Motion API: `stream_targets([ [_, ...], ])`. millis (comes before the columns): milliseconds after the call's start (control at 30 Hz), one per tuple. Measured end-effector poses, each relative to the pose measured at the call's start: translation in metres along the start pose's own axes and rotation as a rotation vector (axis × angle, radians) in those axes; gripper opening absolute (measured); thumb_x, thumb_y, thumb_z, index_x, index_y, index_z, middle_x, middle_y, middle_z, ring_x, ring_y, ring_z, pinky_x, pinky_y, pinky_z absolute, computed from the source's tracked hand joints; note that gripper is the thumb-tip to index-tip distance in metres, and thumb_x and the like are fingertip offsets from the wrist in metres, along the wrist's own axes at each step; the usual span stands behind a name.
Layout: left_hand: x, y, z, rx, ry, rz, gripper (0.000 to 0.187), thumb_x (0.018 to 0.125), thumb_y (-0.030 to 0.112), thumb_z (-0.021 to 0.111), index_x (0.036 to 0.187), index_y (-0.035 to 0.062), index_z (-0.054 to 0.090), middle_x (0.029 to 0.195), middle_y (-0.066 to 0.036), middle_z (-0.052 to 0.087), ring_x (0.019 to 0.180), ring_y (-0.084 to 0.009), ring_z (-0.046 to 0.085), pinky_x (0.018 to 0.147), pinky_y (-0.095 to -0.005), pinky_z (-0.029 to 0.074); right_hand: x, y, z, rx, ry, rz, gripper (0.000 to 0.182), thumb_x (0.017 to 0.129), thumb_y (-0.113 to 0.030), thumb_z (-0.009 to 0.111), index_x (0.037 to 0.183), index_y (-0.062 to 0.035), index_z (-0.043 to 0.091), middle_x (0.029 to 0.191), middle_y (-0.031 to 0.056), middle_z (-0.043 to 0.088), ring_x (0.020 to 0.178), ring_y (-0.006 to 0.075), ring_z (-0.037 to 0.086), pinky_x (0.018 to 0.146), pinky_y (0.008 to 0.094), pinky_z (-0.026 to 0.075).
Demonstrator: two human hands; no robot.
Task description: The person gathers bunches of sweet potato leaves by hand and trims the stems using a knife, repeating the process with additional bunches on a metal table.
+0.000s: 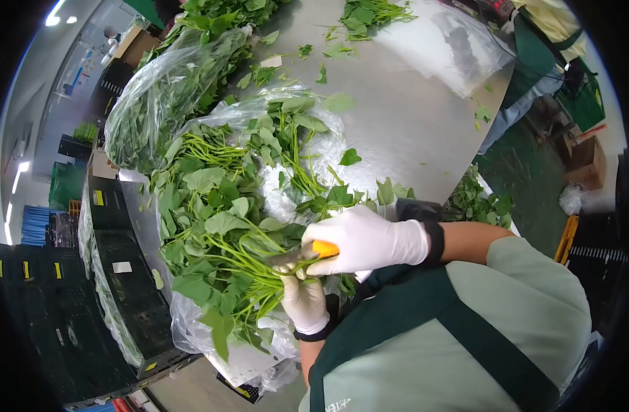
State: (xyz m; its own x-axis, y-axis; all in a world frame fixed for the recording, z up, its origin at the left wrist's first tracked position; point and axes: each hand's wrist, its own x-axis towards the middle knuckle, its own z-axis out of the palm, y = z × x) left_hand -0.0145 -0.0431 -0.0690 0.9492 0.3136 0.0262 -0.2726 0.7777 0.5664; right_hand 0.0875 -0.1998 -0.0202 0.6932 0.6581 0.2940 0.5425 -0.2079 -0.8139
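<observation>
Stems [256, 273] bunched low on a heap of leafy greens [215, 185] at the near side of a metal worktable [397, 130], clasped in a white-gloved left hand [304, 302], fingers upward and curled around the lower ends. Just above and close against it, a white-gloved right hand [361, 240], back turned to the camera, fist closed firmly around an orange-handled tool [325, 248], apparently a knife, though partly covered by fingers and stems. Metal blade [287, 258] aimed left, laid across the bunch right beside the left fingertips. Right forearm [465, 242] bare and nearly level, in from the right below a pale green sleeve [538, 275], wrist ringed by a black band [435, 242]. Left forearm [311, 353] rising steeply from below, wrist circled by a matching band [316, 332]. Dark green apron straps [489, 343] across the upper body, close behind both hands. Beneath and beside the greens, crumpled clear plastic [279, 189]; farther along the tabletop, a bulging clear bag [167, 103] full of leaves and a pile of plastic sheets [441, 41]. At left, dark crates [121, 299] beside the table.
</observation>
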Motion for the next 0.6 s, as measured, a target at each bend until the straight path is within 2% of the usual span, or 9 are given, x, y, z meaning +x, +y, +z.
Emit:
stream_targets([
  [33,-0.004,0.000,0.005,0.072,0.134,-0.017,0.023,0.090,0.016,0.060,0.109,0.0044,0.055,0.099,-0.002,0.056,0.086,-0.0131,0.051,0.084,-0.0286,0.045,0.002,-0.001,0.004,-0.015,-0.024,-0.017,0.040,0.078,-0.046,0.065,0.090,-0.0084,0.059,0.071,0.0146,0.061,0.065,0.0350,0.062,0.057,0.0407,0.048],
  [133,-0.007,0.002,-0.004,0.092,0.158,0.019,0.024,0.091,0.017,0.059,0.111,0.0046,0.054,0.100,-0.003,0.056,0.084,-0.0131,0.050,0.083,-0.0285,0.044,0.011,0.003,0.012,0.065,-0.054,-0.007,0.041,0.076,-0.044,0.069,0.088,-0.0071,0.060,0.070,0.0140,0.061,0.065,0.0339,0.062,0.057,0.0380,0.048],
  [200,-0.009,0.004,-0.016,0.046,0.009,-0.085,0.024,0.092,0.017,0.058,0.111,0.0053,0.054,0.096,-0.002,0.055,0.081,-0.0131,0.049,0.080,-0.0279,0.043,0.017,0.004,0.011,0.192,-0.032,0.029,0.036,0.075,-0.037,0.072,0.086,-0.0048,0.060,0.068,0.0138,0.059,0.060,0.0326,0.059,0.057,0.0352,0.047],
  [300,-0.011,0.000,-0.010,0.038,0.122,-0.156,0.017,0.090,0.015,0.060,0.103,0.0050,0.053,0.093,-0.003,0.051,0.078,-0.0133,0.046,0.075,-0.0253,0.040,0.023,0.005,0.007,0.148,-0.163,0.052,0.030,0.078,-0.031,0.069,0.083,-0.0036,0.059,0.068,0.0145,0.058,0.057,0.0327,0.054,0.056,0.0344,0.046],
  [333,-0.006,0.000,-0.007,0.038,0.007,-0.100,0.016,0.091,0.014,0.059,0.101,0.0046,0.052,0.094,-0.003,0.050,0.078,-0.0132,0.046,0.076,-0.0252,0.040,0.022,0.009,0.010,0.190,-0.095,0.057,0.025,0.079,-0.024,0.067,0.082,-0.0017,0.057,0.068,0.0120,0.058,0.055,0.0244,0.053,0.057,0.0315,0.045],
  [367,-0.004,0.000,-0.003,0.038,0.003,-0.103,0.016,0.091,0.014,0.059,0.101,0.0046,0.052,0.094,-0.003,0.050,0.078,-0.0132,0.046,0.076,-0.0252,0.040,0.021,0.013,0.013,0.189,-0.091,0.058,0.025,0.079,-0.024,0.067,0.082,-0.0017,0.057,0.068,0.0120,0.058,0.055,0.0244,0.053,0.057,0.0315,0.045],
  [433,-0.003,0.001,0.003,0.037,0.042,-0.078,0.014,0.092,0.014,0.058,0.101,0.0056,0.051,0.097,-0.004,0.050,0.079,-0.0130,0.046,0.076,-0.0255,0.040,0.018,0.016,0.015,0.397,0.066,0.203,0.031,0.077,-0.025,0.067,0.075,0.0022,0.052,0.062,0.0150,0.053,0.054,0.0232,0.051,0.056,0.0348,0.043],
  [467,-0.003,0.001,0.004,0.024,0.069,-0.097,0.014,0.092,0.013,0.056,0.103,0.0064,0.051,0.098,-0.004,0.050,0.080,-0.0129,0.046,0.076,-0.0257,0.041,0.016,0.017,0.015,0.442,0.074,0.243,0.029,0.077,-0.021,0.067,0.076,0.0034,0.052,0.061,0.0133,0.051,0.054,0.0178,0.045,0.055,0.0327,0.042],
  [600,-0.001,-0.003,-0.001,0.017,0.118,-0.116,0.013,0.093,0.013,0.055,0.103,0.0069,0.051,0.098,-0.004,0.050,0.081,-0.0128,0.047,0.075,-0.0256,0.041,0.012,0.018,0.017,0.456,0.096,0.264,0.034,0.078,-0.026,0.070,0.075,0.0035,0.052,0.061,0.0136,0.051,0.055,0.0173,0.046,0.055,0.0330,0.042],
])
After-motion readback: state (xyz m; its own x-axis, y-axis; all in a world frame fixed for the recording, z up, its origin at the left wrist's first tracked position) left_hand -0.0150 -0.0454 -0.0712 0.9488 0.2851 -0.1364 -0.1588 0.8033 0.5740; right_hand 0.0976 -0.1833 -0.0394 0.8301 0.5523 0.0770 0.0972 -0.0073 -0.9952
